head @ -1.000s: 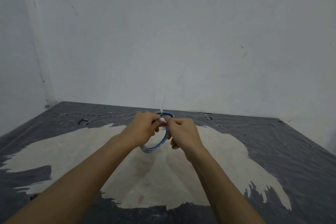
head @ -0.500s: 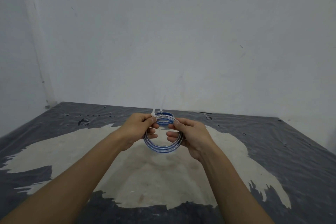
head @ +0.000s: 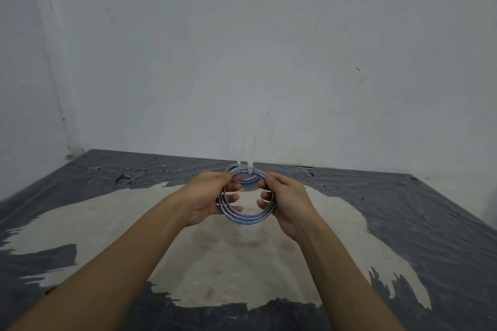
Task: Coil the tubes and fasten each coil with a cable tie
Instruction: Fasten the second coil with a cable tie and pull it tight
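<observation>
A coil of clear tube with blue lines is held up above the table, its opening facing me. My left hand grips the coil's left side and my right hand grips its right side. Two white cable ties are wrapped around the top of the coil, and their thin tails stick upward against the wall. Fingers of both hands reach into the ring from either side.
The table is covered with a dark, worn sheet with a large pale patch in the middle. A white wall stands right behind the table's far edge, with a corner at the left.
The coil has turned from edge-on to facing me. My hands moved apart from the tie at the top to the coil's two sides.
</observation>
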A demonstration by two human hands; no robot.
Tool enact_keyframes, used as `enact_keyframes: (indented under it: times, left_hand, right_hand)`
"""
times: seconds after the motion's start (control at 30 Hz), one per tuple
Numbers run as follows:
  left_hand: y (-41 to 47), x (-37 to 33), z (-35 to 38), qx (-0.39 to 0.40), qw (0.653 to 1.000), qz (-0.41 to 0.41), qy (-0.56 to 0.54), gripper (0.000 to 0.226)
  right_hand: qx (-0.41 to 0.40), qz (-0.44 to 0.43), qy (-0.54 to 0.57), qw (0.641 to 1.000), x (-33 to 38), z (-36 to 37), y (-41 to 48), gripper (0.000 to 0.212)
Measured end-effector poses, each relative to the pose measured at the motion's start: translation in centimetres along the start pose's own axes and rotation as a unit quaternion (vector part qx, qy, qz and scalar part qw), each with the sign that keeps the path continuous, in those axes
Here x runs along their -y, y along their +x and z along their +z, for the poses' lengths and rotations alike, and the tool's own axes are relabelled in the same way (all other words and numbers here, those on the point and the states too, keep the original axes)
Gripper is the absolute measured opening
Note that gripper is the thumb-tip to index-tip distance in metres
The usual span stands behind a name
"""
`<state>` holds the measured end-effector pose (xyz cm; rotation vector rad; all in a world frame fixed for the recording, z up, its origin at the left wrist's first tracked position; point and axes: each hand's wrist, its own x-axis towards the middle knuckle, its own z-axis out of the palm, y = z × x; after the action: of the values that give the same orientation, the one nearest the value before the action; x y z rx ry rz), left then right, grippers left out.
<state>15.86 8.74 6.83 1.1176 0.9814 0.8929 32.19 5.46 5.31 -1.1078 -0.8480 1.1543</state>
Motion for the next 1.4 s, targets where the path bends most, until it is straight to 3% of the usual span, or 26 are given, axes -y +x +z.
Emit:
enact_keyframes:
  times: [0.2, 0.47, 0.67, 1.03, 1.2, 1.4]
  left_hand:
    - [0.0, -0.2, 0.3, -0.013, 1.0, -0.007, -0.001, 0.028]
    - [-0.9, -0.8, 1.5, -0.011, 0.998, -0.003, 0.054, 0.023]
    - [-0.7, -0.5, 2.0, -0.069, 0.983, 0.077, 0.149, 0.025]
    - [-0.9, -0.5, 1.6, -0.076, 0.985, 0.069, 0.141, 0.024]
    - [-0.5, -0.2, 1.4, -0.082, 0.991, 0.084, 0.06, 0.016]
    - [0.1, -0.7, 0.8, -0.123, 0.985, 0.12, 0.012, 0.01]
  right_hand:
    - [0.007, 0.002, -0.083, 0.997, 0.3, -0.3, -0.4, 0.018]
    - [0.005, -0.017, -0.081, 0.997, 0.1, -0.4, -0.4, 0.018]
    - [0.027, -0.015, -0.072, 0.997, 0.2, -0.3, -0.7, 0.019]
    - [0.048, -0.038, -0.059, 0.996, -0.1, 0.1, -0.6, 0.017]
    - [0.097, -0.022, -0.017, 0.995, -0.1, 0.0, -0.6, 0.018]
    - [0.068, -0.008, -0.053, 0.996, -0.6, -0.5, -0.8, 0.024]
